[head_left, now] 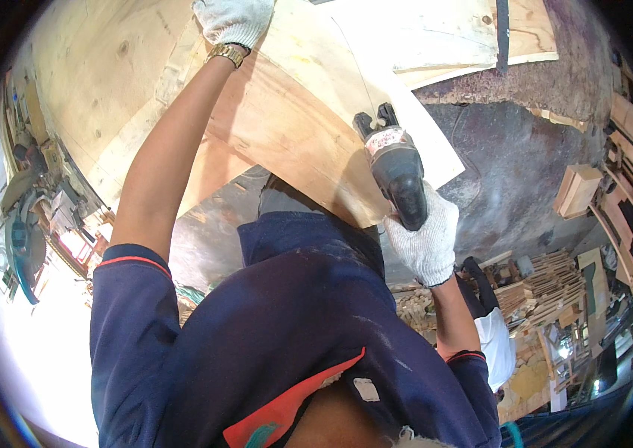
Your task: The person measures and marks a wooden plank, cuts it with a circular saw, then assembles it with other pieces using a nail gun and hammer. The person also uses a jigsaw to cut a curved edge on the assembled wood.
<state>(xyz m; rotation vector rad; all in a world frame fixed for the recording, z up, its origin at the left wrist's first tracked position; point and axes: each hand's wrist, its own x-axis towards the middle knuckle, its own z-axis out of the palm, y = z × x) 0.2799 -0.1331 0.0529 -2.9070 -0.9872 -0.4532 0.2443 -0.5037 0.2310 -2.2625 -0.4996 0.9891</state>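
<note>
My right hand (430, 237), in a white knit glove, is wrapped round the rear of a dark grey power tool that looks like a jigsaw (397, 175). The tool stands over the right edge of a pale plywood sheet (287, 123), beside a thin curved line drawn on the wood. Up at the top edge of the view, my left hand (234, 21), also gloved, rests on the plywood. Its fingertips lie mostly outside the picture, so their hold is hidden. A gold-coloured watch circles my left wrist.
More plywood sheets (100, 63) overlap on the left, with white-lit ones (443, 33) at the top right. Beneath them shows a dark, worn work surface (510, 164). Wood strips (552, 284) and offcuts pile up on the right. A person in a white top (494, 347) is behind my right arm.
</note>
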